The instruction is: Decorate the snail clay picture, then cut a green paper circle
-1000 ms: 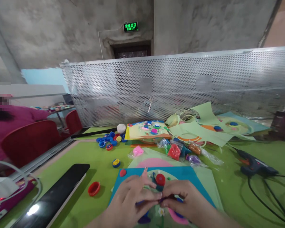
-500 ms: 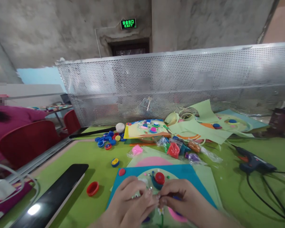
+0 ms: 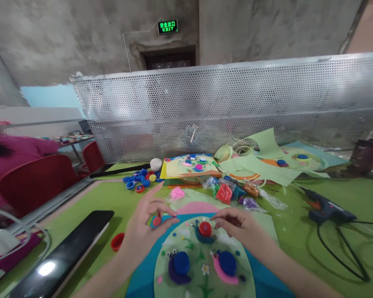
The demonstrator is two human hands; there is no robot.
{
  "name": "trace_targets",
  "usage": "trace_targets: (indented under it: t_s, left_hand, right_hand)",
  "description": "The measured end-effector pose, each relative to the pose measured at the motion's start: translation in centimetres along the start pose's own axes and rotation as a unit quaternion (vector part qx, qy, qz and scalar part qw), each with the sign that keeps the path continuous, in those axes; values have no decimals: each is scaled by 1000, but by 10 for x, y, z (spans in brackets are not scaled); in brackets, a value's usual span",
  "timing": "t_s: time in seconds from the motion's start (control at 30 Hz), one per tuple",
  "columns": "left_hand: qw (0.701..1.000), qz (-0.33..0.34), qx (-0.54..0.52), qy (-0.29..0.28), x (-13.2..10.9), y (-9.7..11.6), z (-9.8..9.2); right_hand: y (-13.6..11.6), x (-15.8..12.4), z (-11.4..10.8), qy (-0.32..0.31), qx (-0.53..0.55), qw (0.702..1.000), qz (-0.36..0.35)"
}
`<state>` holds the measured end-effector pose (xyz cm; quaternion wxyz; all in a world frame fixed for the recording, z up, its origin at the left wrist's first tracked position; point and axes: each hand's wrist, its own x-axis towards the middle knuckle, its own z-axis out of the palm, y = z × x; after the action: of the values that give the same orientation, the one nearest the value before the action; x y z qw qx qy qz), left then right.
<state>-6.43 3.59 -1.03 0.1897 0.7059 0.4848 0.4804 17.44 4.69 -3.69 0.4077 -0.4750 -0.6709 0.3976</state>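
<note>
A clay snail picture (image 3: 194, 244) lies before me: a pale green round on a blue sheet (image 3: 267, 277). Three snails carry bottle caps as shells: a red cap (image 3: 205, 229) at the top, a blue cap (image 3: 181, 262) on the purple snail and another blue cap (image 3: 228, 263) on the pink one. A white clay flower (image 3: 205, 269) sits between them. My left hand (image 3: 151, 219) is open over the upper left edge, its fingers apart, near a loose red clay disc (image 3: 157, 221). Beside the red-capped snail, my right hand (image 3: 236, 223) has its fingertips pinched; anything between them is hidden.
A red cap (image 3: 117, 241) and a black phone (image 3: 65, 252) lie left. Behind are a pile of caps (image 3: 139, 179), bagged clay (image 3: 224, 193), another snail picture (image 3: 192, 165) and paper scraps (image 3: 261, 167). A glue gun (image 3: 329, 211) with its cord rests right. A person (image 3: 18, 153) sits far left.
My hands were together over the middle of the picture. They have parted, left hand to the left and right hand up and right, uncovering the lower snails and the flower.
</note>
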Motion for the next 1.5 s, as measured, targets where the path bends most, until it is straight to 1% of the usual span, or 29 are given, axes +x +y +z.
trace_targets:
  t_s: [0.13, 0.27, 0.33, 0.43, 0.57, 0.67, 0.73, 0.83, 0.93, 1.0, 1.1, 1.3, 1.5]
  left_hand:
    - [994, -75, -33, -71, 3, -4, 5]
    - [986, -109, -27, -121, 8, -8, 11]
    - [984, -109, -19, -139, 9, -14, 12]
    - [982, -102, -12, -160, 5, -27, 11]
    - [974, -50, 42, -217, -5, -48, 7]
    - [968, 0, 63, -244, -10, -59, 7]
    - [966, 38, 64, -249, -13, -62, 9]
    - [963, 90, 79, -241, -14, -62, 11]
    - [960, 140, 109, -216, -12, -58, 12]
    - [957, 161, 131, -202, -10, -56, 12]
    - [947, 177, 175, -203, -11, -56, 12]
    - [926, 203, 243, -208, -17, -63, 12]
    - [921, 211, 244, -216, -24, -68, 11]
  right_hand:
    - [9, 8, -5, 16, -26, 1000, -5]
    - [20, 12, -3, 17, -47, 999, -7]
    - [26, 13, 0, 15, -57, 998, -3]
    - [32, 14, 4, 2, -68, 998, 7]
    - [37, 12, 5, -16, -102, 994, 25]
    - [42, 11, 5, -11, -128, 991, 29]
    - [45, 10, 5, 0, -135, 991, 25]
    - [49, 9, 4, 13, -146, 989, 20]
    - [49, 9, 1, 15, -158, 987, 15]
    - [48, 8, -2, 0, -168, 986, 12]
    - [48, 5, -4, -26, -184, 983, 2]
    - [49, 3, -1, 31, -200, 978, -44]
    - [48, 1, -1, 43, -216, 974, -55]
